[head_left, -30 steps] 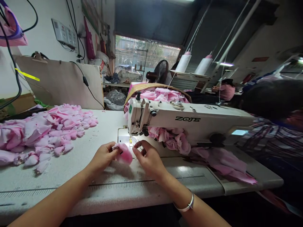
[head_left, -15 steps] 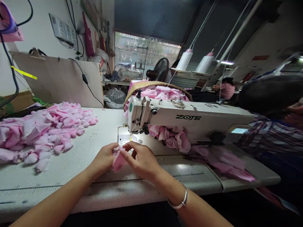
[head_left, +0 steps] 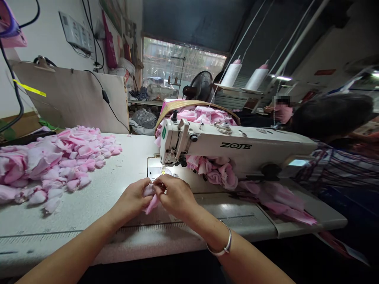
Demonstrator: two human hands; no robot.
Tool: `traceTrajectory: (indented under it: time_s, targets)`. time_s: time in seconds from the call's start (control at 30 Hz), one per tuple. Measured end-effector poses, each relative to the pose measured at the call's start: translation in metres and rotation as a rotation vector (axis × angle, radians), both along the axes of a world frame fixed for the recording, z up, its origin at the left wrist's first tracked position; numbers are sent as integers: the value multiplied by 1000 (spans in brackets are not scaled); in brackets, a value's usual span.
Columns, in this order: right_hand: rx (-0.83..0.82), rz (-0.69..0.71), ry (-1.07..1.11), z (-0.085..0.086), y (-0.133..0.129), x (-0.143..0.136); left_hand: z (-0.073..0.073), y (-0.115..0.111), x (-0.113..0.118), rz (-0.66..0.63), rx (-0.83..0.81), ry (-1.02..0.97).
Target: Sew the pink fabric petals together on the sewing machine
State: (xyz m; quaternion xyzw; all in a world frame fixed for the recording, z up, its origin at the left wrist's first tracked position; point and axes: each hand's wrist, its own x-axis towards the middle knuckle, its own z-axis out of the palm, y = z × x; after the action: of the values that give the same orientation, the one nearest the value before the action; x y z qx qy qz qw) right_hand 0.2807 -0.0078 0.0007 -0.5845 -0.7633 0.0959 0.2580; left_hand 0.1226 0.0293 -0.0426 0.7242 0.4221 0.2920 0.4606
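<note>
Just in front of the sewing machine's needle, a small pink fabric piece (head_left: pixel 151 204) is pinched between both hands. My left hand (head_left: pixel 134 197) closes on its left side, the cloth bunched pale at the fingertips. My right hand (head_left: pixel 176 195), with a bangle at the wrist, grips the upper right edge between thumb and fingers. Part of the piece hangs below the fingers, and the rest is hidden by them. The white sewing machine (head_left: pixel 231 144) stands right behind, its lit needle plate (head_left: pixel 154 167) just beyond the fingertips.
A heap of pink fabric pieces (head_left: pixel 71 157) covers the table's left side. More pink cloth (head_left: pixel 217 171) lies under the machine arm, with flat pieces (head_left: pixel 278 201) at right. Behind stands a filled basket (head_left: pixel 164 110). Thread cones (head_left: pixel 231 74) stand above. A person (head_left: pixel 328 146) sits at right.
The fingers have shifted on the fabric piece and bunched it more tightly; less of it hangs below. Both hands stay in front of the needle.
</note>
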Motion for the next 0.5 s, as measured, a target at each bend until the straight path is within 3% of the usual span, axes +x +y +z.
traceTrajectory:
  time_s: [0.33,0.5]
  targets:
    - [-117,102,549,-17,8,17,16,2,-4,-55,-98,-36]
    - [-139,167,576,-22,7,14,12,1,-4,6,-54,-26]
